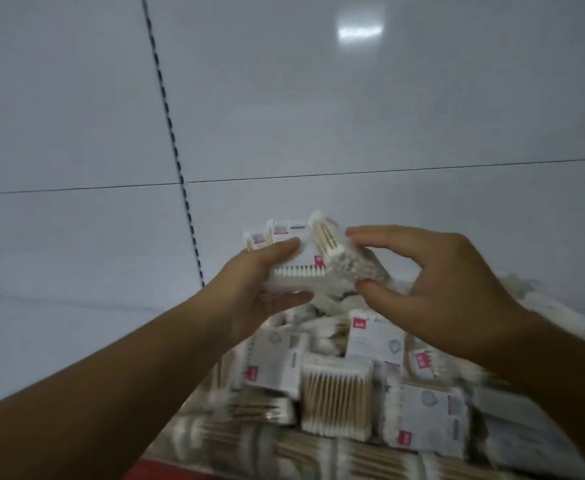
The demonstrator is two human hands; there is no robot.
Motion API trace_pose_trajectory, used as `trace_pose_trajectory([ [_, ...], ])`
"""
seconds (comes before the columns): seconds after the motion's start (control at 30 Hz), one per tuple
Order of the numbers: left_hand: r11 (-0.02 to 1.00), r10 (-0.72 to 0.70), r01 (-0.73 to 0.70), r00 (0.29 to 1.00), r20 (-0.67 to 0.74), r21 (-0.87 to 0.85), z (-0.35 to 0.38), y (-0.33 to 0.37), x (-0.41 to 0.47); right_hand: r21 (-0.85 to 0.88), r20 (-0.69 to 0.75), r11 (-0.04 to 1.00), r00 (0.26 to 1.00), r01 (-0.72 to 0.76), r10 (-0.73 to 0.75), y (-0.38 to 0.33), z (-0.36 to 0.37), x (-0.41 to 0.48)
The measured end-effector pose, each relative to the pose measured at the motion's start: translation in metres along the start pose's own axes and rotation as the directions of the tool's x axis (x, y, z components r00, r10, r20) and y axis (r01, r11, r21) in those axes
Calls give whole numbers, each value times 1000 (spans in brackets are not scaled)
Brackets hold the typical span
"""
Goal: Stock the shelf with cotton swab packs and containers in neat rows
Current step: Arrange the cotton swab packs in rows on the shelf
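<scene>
A small stack of cotton swab packs (289, 249) is held in the left grip (249, 289), thumb and fingers curled round it. One further pack (350, 268), turned on edge, is pinched between thumb and fingertips of the right grip (440, 282). Both are held just above a loose heap of packs (336, 403) lying on the shelf (59, 323). No neat row can be seen, so the task is judged barely begun, with nearly the whole heap left to be set out.

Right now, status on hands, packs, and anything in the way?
Left hand grips flat pack. Right hand pinches tilted pack beside it. Unsorted pile heaped directly beneath both.
</scene>
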State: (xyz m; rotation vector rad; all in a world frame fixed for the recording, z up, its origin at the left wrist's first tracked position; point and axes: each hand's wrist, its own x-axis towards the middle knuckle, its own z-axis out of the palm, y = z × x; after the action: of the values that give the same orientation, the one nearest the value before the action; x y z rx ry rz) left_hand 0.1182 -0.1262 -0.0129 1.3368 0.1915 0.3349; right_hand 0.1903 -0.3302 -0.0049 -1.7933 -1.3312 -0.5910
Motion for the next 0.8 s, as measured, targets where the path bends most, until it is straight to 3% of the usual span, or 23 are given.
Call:
trace_pose_trajectory([
  [0.1, 999, 34, -34, 999, 25, -4, -52, 8, -40, -102, 90, 976, 978, 195, -186, -43, 56, 27],
  [0.2, 995, 93, -92, 995, -42, 33, -137, 21, -87, -18, 234, 959, 934, 283, -271, -100, 129, 50],
  [0.33, 991, 128, -118, 973, -195, 60, -266, 35, -162, 227, 367, 944, 876, 241, -312, -182, 236, 82],
  [0.5, 994, 109, -100, 902, -418, 42, -394, 48, -230, 357, 563, 928, 768, 107, -305, -271, 355, 124],
  [0.67, 990, 141, -127, 852, -504, 62, -497, 65, -254, 404, 592, 914, 749, 44, -298, -328, 452, 157],
  [0.8, 990, 137, -134, 810, -570, 48, -567, 59, -249, 337, 594, 936, 748, 103, -296, -348, 529, 188],
])
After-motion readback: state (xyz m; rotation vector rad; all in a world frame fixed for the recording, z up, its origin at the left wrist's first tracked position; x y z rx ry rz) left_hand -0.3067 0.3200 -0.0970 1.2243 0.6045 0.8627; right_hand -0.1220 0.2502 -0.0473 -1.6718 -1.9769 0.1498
